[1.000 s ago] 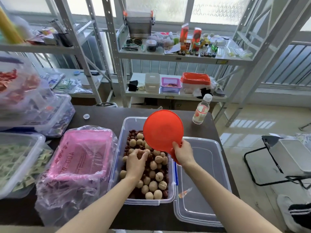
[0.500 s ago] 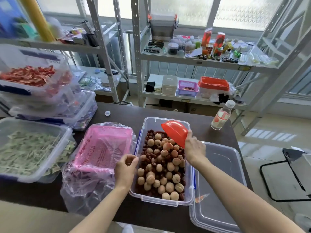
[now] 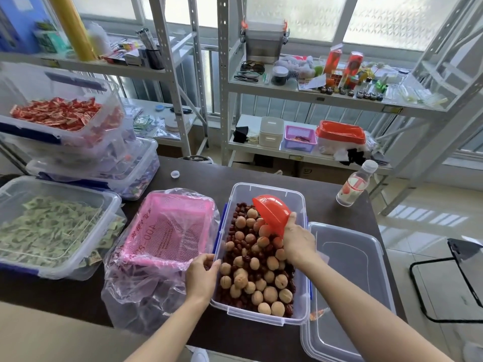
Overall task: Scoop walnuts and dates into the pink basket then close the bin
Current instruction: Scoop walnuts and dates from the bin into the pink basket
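The scooping is only just getting under way, judging by how things are lying: the pink basket (image 3: 167, 231), sitting in a clear plastic bag (image 3: 146, 291) on the tabletop (image 3: 326, 205) just left of the bin (image 3: 264, 316), is showing bare mesh with no walnut or date visible in it. The bin itself is standing open and well filled, with pale walnuts (image 3: 261, 278) heaped over dark red dates (image 3: 240, 207). The right hand (image 3: 298, 241) is holding the red scoop (image 3: 271, 212) by its near edge, fingers wrapped tight on it, and is tilting its mouth down into the far half of the pile, where it is touching the nuts; whether anything is already inside the scoop cannot be told from this angle. The left hand (image 3: 201, 278) is resting at the near right corner of the basket, beside the bin's left wall, with its fingers curled on the bag's rim or the basket edge — which of the two is unclear — seemingly steadying it. The bin's lid (image 3: 350, 283) is lying flat on the tabletop just right of the bin, partly tucked under its edge. So nearly everything appears to be left: loading the scoop, carrying it across to the basket, tipping it out, likely repeating, then lifting the lid back on and snapping it shut.
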